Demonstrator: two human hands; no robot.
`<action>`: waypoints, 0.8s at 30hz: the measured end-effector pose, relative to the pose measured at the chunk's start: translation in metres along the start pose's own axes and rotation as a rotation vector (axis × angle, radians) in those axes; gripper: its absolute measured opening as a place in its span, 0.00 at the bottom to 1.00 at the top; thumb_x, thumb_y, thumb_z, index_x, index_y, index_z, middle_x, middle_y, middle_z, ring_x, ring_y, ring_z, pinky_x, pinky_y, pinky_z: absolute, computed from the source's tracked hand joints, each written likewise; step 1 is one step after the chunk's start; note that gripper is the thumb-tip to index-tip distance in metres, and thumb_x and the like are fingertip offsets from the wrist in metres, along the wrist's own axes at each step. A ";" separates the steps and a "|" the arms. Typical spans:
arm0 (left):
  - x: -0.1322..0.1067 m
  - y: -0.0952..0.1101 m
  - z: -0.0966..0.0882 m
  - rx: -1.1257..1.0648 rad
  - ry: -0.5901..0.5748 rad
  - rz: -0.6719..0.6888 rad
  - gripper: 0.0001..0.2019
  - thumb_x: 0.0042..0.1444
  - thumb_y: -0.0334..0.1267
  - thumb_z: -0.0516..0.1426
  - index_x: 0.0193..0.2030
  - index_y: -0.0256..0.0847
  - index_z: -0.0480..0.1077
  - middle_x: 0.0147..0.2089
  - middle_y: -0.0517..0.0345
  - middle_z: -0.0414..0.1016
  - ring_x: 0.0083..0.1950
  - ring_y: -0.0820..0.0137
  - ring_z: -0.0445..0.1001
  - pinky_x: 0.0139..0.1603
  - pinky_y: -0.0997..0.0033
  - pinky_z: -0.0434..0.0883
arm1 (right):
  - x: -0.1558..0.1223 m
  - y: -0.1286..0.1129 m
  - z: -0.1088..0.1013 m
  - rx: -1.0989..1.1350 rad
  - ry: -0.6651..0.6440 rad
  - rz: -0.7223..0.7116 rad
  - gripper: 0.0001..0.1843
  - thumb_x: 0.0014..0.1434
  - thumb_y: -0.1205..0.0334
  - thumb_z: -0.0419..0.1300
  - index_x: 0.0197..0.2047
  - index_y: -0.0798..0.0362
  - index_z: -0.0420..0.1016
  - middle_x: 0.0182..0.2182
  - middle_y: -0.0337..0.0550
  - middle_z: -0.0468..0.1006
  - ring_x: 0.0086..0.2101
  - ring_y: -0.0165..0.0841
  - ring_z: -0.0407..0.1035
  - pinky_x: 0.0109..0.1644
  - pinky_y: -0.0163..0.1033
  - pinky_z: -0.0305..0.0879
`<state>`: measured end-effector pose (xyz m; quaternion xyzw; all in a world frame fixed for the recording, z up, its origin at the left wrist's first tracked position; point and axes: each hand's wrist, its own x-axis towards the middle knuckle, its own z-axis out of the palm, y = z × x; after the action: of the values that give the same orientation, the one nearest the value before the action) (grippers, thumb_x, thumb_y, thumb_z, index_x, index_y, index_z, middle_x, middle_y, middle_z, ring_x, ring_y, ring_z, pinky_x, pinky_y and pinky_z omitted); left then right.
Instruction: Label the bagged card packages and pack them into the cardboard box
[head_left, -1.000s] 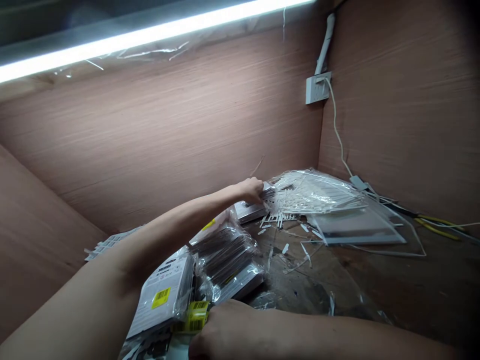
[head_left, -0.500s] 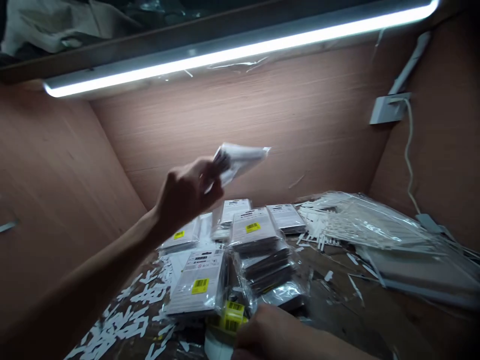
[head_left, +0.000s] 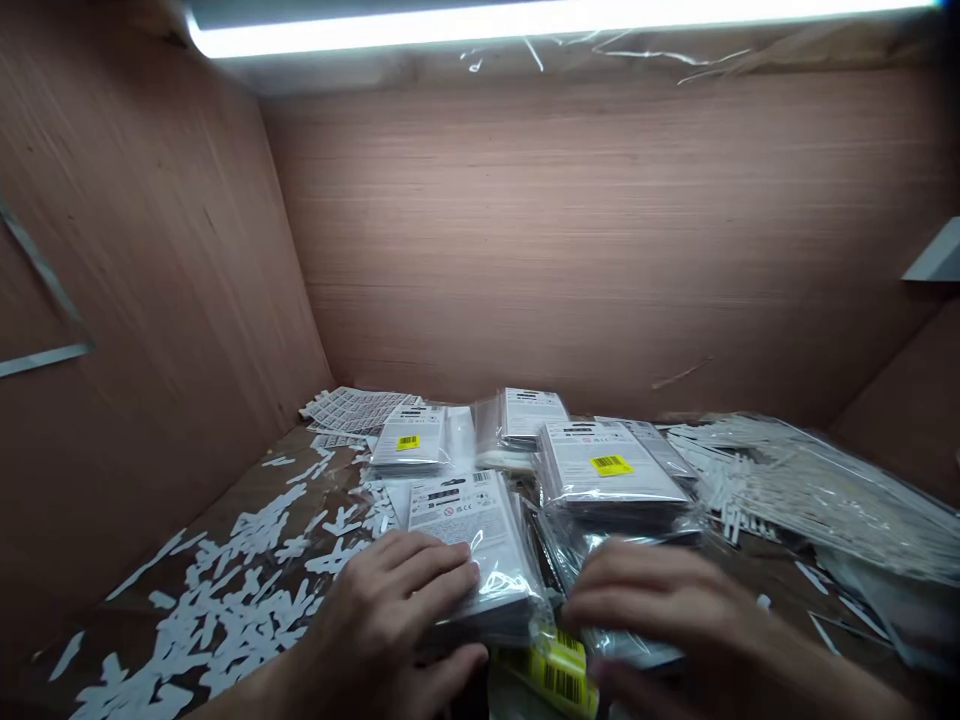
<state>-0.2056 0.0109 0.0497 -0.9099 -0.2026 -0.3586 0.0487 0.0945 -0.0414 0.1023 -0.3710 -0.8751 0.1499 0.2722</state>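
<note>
Near, between the two hands: the strip of yellow barcode labels [head_left: 559, 670] lies low on the bench, just right of the front packet stack [head_left: 480, 540]; its long axis slants from far left to near right.
Right hand [head_left: 660, 605]: nearer to the yellow strip, on its right; fingers bent, thumb apart below them, so the grip stands spread; too blurred to tell whether a fingertip touches the strip.
Left hand [head_left: 397, 610]: fingers lie on the near left part of the front stack's top, thumb apart from them before the near edge; whether the grip presses the stack between them, I cannot tell.
Front packet stack: touching the left hand, far and right of its thumb; long axis near to far, far end leaning left; no yellow label shows on its top face.
White offcuts [head_left: 232, 610]: scattered left of the left hand.
Labelled packet stack [head_left: 585, 460]: farther and right of the front stack, a yellow label on top.
Bagged white strips [head_left: 817, 490]: far right, well apart from both hands.
Far packets: one labelled at left [head_left: 409, 440], one at middle [head_left: 534, 410], before the wooden back panel [head_left: 600, 240].
</note>
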 end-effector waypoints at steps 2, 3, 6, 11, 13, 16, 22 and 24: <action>-0.001 -0.008 -0.001 -0.154 -0.012 -0.055 0.21 0.52 0.36 0.68 0.54 0.43 0.76 0.52 0.49 0.85 0.50 0.56 0.83 0.53 0.52 0.81 | 0.034 0.020 -0.030 -0.090 0.193 0.175 0.16 0.71 0.52 0.57 0.38 0.48 0.83 0.35 0.47 0.84 0.35 0.38 0.76 0.40 0.42 0.69; -0.004 -0.012 0.001 -0.204 -0.020 -0.076 0.21 0.52 0.36 0.68 0.55 0.44 0.76 0.53 0.49 0.84 0.53 0.55 0.82 0.57 0.49 0.79 | 0.054 0.034 -0.045 -0.163 0.248 0.365 0.16 0.71 0.51 0.57 0.38 0.48 0.82 0.36 0.46 0.84 0.36 0.39 0.76 0.41 0.42 0.68; -0.019 -0.020 0.013 -0.278 -0.016 -0.136 0.23 0.55 0.37 0.66 0.59 0.49 0.74 0.58 0.48 0.81 0.65 0.50 0.76 0.72 0.35 0.67 | 0.111 0.088 -0.070 -0.181 0.148 0.764 0.17 0.69 0.48 0.62 0.37 0.53 0.81 0.37 0.50 0.84 0.38 0.40 0.76 0.38 0.41 0.66; -0.036 -0.022 0.026 -0.460 0.036 -0.385 0.16 0.66 0.47 0.58 0.58 0.53 0.78 0.74 0.51 0.69 0.80 0.45 0.57 0.78 0.29 0.53 | 0.158 0.159 -0.053 -0.066 0.002 1.110 0.17 0.72 0.49 0.63 0.47 0.56 0.79 0.41 0.44 0.81 0.37 0.34 0.77 0.42 0.42 0.77; -0.035 -0.022 0.029 -0.579 0.067 -0.591 0.19 0.67 0.53 0.55 0.56 0.52 0.81 0.80 0.53 0.60 0.82 0.43 0.51 0.78 0.31 0.53 | 0.161 0.174 -0.046 -0.030 0.030 1.149 0.15 0.72 0.53 0.63 0.54 0.55 0.77 0.49 0.46 0.80 0.43 0.36 0.78 0.48 0.45 0.79; -0.026 -0.024 0.032 -0.679 0.125 -0.847 0.25 0.62 0.59 0.60 0.59 0.48 0.80 0.83 0.49 0.52 0.83 0.40 0.48 0.79 0.34 0.54 | 0.158 0.188 -0.050 0.008 0.164 1.112 0.17 0.72 0.55 0.64 0.58 0.55 0.76 0.53 0.48 0.79 0.46 0.38 0.78 0.50 0.48 0.80; -0.004 -0.022 0.036 -0.893 0.200 -1.227 0.42 0.61 0.49 0.67 0.77 0.46 0.53 0.72 0.36 0.72 0.70 0.48 0.74 0.69 0.45 0.74 | 0.146 0.188 -0.092 -0.050 0.641 0.753 0.18 0.70 0.54 0.66 0.57 0.55 0.76 0.54 0.49 0.79 0.50 0.40 0.77 0.54 0.50 0.77; -0.003 -0.024 0.035 -0.902 0.193 -1.221 0.40 0.65 0.47 0.64 0.77 0.48 0.50 0.67 0.35 0.77 0.64 0.50 0.80 0.61 0.48 0.81 | 0.139 0.178 -0.112 -0.077 0.794 0.622 0.22 0.69 0.53 0.66 0.60 0.56 0.73 0.55 0.51 0.79 0.52 0.39 0.76 0.57 0.47 0.75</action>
<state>-0.1949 0.0400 0.0209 -0.5331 -0.4984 -0.4477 -0.5167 0.1809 0.1880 0.1608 -0.6522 -0.5571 0.0389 0.5125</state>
